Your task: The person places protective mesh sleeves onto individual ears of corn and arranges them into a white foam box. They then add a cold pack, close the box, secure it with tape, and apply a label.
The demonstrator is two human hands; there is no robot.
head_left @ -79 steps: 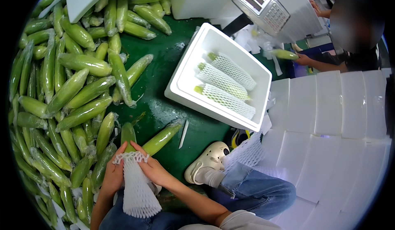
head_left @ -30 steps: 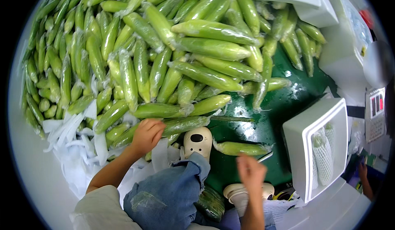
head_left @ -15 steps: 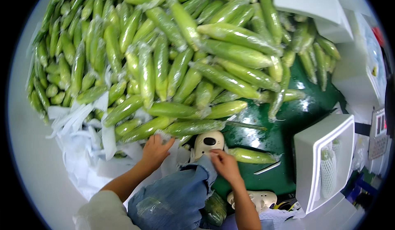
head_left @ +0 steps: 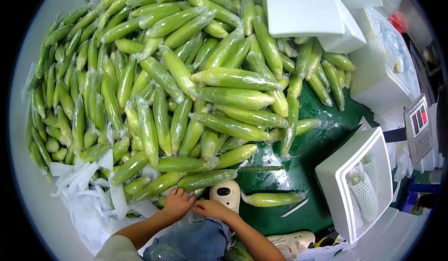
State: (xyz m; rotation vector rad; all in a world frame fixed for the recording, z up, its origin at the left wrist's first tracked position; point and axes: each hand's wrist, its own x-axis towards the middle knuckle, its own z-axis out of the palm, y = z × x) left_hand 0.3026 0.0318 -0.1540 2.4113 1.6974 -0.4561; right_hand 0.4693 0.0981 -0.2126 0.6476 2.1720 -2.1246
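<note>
Both my hands meet just above my denim-covered knee (head_left: 191,242), at the near edge of a heap of corn ears in green husks (head_left: 233,97), most wrapped in clear film. My left hand (head_left: 178,205) has its fingers curled beside the near ear of corn (head_left: 205,180). From the right, my right hand (head_left: 212,209) reaches across with its fingers pressed together, their tips at the left fingers. Whatever sits between the fingertips is too small and covered to make out. A cream clog (head_left: 226,192) is on my foot, right beside the right hand.
White sheet scraps (head_left: 79,205) lie at the left. On the green floor (head_left: 261,221) are a single wrapped ear (head_left: 275,199) and a white strip (head_left: 295,208). A white foam box (head_left: 326,167) holds ears in mesh sleeves (head_left: 361,191). Behind it stands a scale (head_left: 418,128).
My right hand has moved left from the clog and knee to join my left hand. The whole view has shifted, so the heap appears lower and further left.
</note>
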